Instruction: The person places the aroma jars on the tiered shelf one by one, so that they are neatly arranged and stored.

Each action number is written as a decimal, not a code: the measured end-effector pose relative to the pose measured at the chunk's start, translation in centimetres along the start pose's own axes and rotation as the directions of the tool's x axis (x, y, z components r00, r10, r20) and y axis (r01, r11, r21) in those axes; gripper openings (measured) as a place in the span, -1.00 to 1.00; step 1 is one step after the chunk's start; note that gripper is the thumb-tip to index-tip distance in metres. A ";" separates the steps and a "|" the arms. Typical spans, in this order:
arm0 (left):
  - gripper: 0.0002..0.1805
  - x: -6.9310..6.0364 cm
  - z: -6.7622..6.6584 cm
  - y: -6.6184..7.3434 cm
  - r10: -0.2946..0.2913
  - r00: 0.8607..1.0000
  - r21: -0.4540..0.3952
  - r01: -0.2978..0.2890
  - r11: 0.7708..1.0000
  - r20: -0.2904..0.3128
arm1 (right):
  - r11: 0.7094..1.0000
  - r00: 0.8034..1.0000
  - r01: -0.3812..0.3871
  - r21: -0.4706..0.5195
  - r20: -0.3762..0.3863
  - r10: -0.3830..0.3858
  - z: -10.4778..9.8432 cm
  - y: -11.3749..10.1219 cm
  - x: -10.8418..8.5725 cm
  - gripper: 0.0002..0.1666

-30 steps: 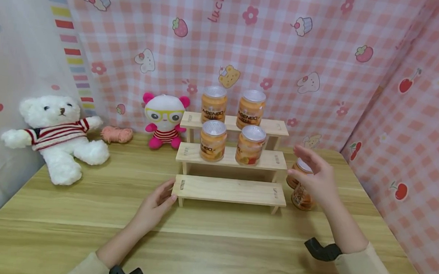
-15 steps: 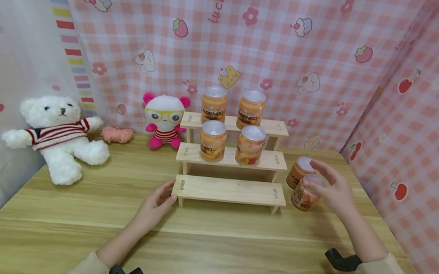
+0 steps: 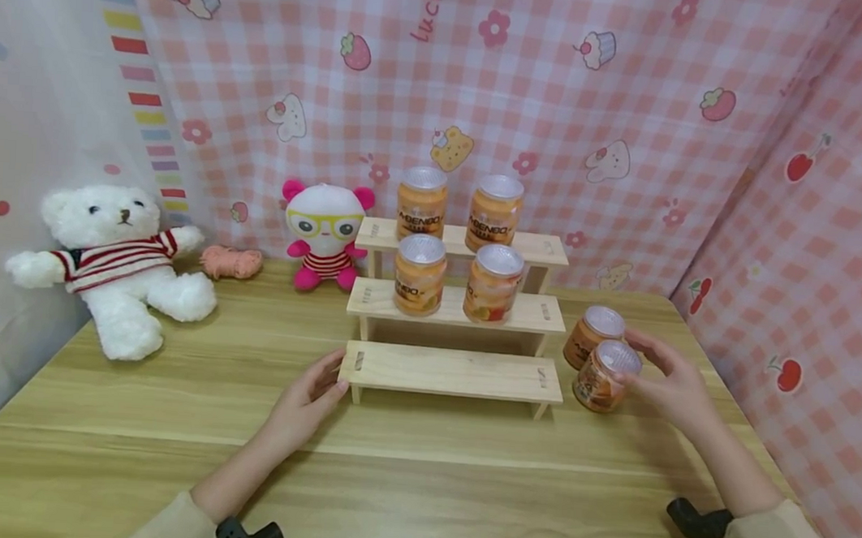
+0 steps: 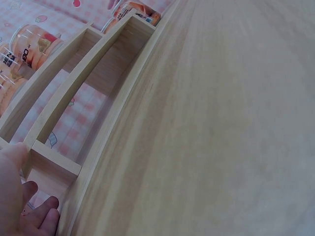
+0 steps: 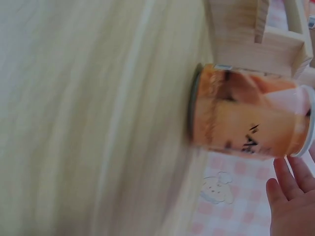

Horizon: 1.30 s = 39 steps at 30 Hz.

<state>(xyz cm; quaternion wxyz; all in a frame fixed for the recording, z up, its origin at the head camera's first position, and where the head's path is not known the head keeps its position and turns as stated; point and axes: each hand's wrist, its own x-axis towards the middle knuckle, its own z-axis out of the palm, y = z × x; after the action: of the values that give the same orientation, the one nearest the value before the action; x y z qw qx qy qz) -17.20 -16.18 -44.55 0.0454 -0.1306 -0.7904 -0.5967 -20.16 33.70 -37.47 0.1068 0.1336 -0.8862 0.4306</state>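
Observation:
A three-step wooden rack (image 3: 455,373) carries two orange cans on its top step and two on the middle one; its bottom step is bare. My left hand (image 3: 305,400) holds the left end of the bottom step, with the thumb at the front corner, also seen in the left wrist view (image 4: 22,196). Two more cans stand close together on the table right of the rack, a rear one (image 3: 583,342) and a front one (image 3: 600,383). Beside them is my right hand (image 3: 676,391), fingers spread behind the front can and thumb near its lid.
On the left sit a white teddy bear (image 3: 120,269) in a striped sweater and a bundle of pink yarn (image 3: 231,263). A pink-eared plush toy (image 3: 325,235) stands by the rack's left side. Checked cloth (image 3: 528,87) hangs behind the table.
My right hand has moved right and down, from above the two loose cans to their right side. The left hand has stayed at the rack's end.

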 end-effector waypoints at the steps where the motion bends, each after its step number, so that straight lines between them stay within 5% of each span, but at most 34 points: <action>1: -0.44 0.0 0.0 0.0 0.000 1.000 -0.001 0.000 1.000 0.001 | 1.000 1.000 0.007 -0.001 0.002 -0.007 0.0 0.3 0.0 -0.25; 7: -0.44 0.1 0.1 -0.1 0.016 1.000 0.019 -0.016 1.000 -0.003 | 0.998 0.998 0.062 0.034 0.022 -0.063 0.0 1.5 0.0 -0.27; 18: -0.46 -0.1 -0.1 0.0 0.005 1.000 0.011 -0.005 1.000 -0.003 | 0.997 0.998 0.051 0.064 0.044 -0.054 0.8 2.4 0.0 -0.26; 39: -0.45 -0.1 -0.1 0.0 0.012 1.000 0.021 -0.012 1.000 -0.009 | 0.997 0.999 -0.051 0.050 -0.008 0.052 1.4 1.5 -0.5 -0.35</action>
<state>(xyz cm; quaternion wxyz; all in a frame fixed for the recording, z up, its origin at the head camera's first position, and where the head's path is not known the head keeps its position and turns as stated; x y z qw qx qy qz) -17.13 -16.26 -44.56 0.0540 -0.1320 -0.7955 -0.5889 -20.27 33.62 -39.58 0.0965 0.1113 -0.8778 0.4558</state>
